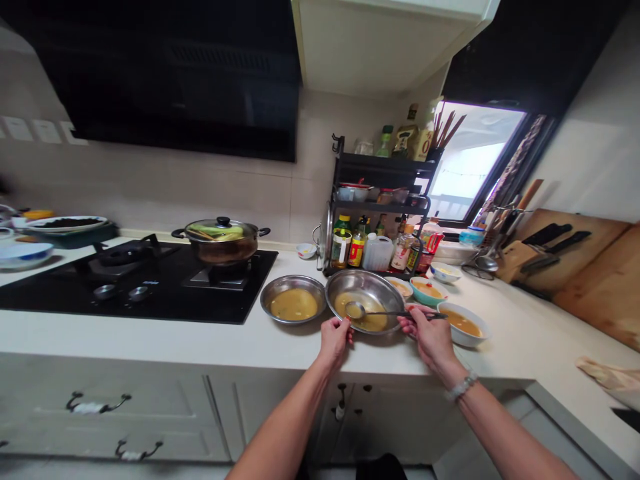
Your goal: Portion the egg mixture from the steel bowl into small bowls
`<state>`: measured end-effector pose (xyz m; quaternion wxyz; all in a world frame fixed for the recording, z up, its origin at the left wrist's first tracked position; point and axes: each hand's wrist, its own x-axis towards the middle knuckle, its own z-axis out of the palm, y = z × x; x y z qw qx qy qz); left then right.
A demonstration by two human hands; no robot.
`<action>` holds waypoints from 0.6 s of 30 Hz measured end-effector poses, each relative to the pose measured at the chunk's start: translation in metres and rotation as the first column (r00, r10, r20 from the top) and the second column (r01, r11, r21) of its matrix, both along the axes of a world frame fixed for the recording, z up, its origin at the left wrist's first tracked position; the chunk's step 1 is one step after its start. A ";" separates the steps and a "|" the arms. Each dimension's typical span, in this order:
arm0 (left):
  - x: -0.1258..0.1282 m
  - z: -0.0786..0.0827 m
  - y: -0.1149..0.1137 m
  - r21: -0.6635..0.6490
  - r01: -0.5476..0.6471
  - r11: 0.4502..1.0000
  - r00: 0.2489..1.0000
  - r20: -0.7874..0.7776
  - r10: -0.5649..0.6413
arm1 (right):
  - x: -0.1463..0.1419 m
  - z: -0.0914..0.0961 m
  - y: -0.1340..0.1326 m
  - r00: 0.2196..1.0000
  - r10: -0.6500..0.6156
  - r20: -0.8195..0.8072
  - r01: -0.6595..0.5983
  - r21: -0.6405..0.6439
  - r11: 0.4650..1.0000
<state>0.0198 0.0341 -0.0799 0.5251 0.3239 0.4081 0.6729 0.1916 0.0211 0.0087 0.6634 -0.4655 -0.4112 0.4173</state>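
My left hand (334,335) grips the near rim of a tilted steel bowl (373,288) with yellow-brown liquid pooled at its low side. My right hand (429,331) is closed on the handle of a metal ladle (356,310), whose cup rests in that liquid. A second steel bowl (293,299) with the same liquid sits flat just to the left. A white bowl (464,323) of liquid stands to the right of my right hand, with a teal bowl (429,291) and another small bowl behind it.
A black hob (150,287) at the left carries a lidded pot (221,240). A black rack (380,200) of bottles and jars stands at the back. Knife block, cutting boards and utensils fill the right counter (525,333). Plates and bowls sit at the far left.
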 end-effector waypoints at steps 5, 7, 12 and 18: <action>0.000 0.000 0.000 -0.012 0.003 1.000 1.000 -0.007 -0.003 | -0.005 0.014 0.000 1.000 0.002 0.014 -0.002 0.041 0.999; 0.000 0.001 0.000 -0.008 0.004 1.000 1.000 0.000 -0.004 | -0.008 0.021 0.000 1.000 0.002 0.019 -0.003 0.046 0.999; 0.000 0.002 -0.002 -0.014 0.006 1.000 1.000 0.010 -0.006 | -0.018 0.038 0.004 1.000 0.019 0.006 -0.019 0.049 0.999; 0.001 0.003 -0.002 -0.016 0.015 1.000 1.000 0.020 -0.015 | -0.051 0.044 0.014 0.996 0.081 0.035 -0.085 0.112 0.990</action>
